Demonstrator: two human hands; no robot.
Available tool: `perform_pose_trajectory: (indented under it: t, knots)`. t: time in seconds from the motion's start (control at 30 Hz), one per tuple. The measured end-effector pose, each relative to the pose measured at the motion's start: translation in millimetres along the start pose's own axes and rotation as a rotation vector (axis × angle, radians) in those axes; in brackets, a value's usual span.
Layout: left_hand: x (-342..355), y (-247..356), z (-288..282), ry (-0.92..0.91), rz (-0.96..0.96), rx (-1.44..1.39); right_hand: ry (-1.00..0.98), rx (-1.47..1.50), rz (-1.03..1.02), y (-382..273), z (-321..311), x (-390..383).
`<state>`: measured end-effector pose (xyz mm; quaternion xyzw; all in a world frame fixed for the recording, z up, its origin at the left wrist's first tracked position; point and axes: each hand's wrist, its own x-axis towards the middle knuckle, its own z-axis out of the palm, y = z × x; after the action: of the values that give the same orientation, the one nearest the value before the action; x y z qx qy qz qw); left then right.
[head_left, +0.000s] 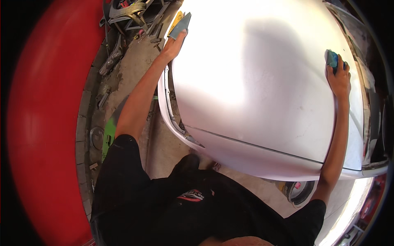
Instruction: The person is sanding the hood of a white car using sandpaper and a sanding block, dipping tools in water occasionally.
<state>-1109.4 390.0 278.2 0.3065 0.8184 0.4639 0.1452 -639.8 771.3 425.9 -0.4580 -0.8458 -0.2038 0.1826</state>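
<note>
Both my arms reach out over the broad white body panel [271, 102] of a car. At the panel's far left edge, my left hand [175, 46] is closed on a grey sheet of sandpaper [180, 27]. A yellow piece [175, 18] shows beside the sheet; whether I hold it too, I cannot tell. Over on the right side, my right hand [340, 80] lies with bent fingers around a blue-green sponge [332, 60], which rests on the white surface. Parts of the sponge are hidden under the fingers.
A red wall or panel [45, 123] fills the left side, with grey blocks [82, 139] along its foot. Car parts and metal scraps [127, 14] lie at the upper left. Behind my left arm is a green piece [108, 133]. A round container [301, 192] stands under the car's edge.
</note>
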Motion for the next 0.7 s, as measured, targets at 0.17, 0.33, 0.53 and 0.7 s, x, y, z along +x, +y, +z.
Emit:
perform_pose_trajectory:
  t: [0.17,0.33,0.53,0.7]
  knots:
    - [21.6,10.4,21.1,-0.091,-0.098,0.109,0.011,0.060,0.002,21.9,-2.1,-4.6]
    - [-99.9,-5.8,41.5,0.060,0.350,0.239,0.036,0.051,0.005,19.6,0.5,8.6]
    - [-60.8,-1.8,19.0,0.154,0.054,-0.018,0.083,0.132,-0.069,21.1,13.3,11.9]
    - [-36.5,2.6,40.0,0.244,-0.054,0.026,0.015,0.093,-0.011,34.1,8.7,14.2]
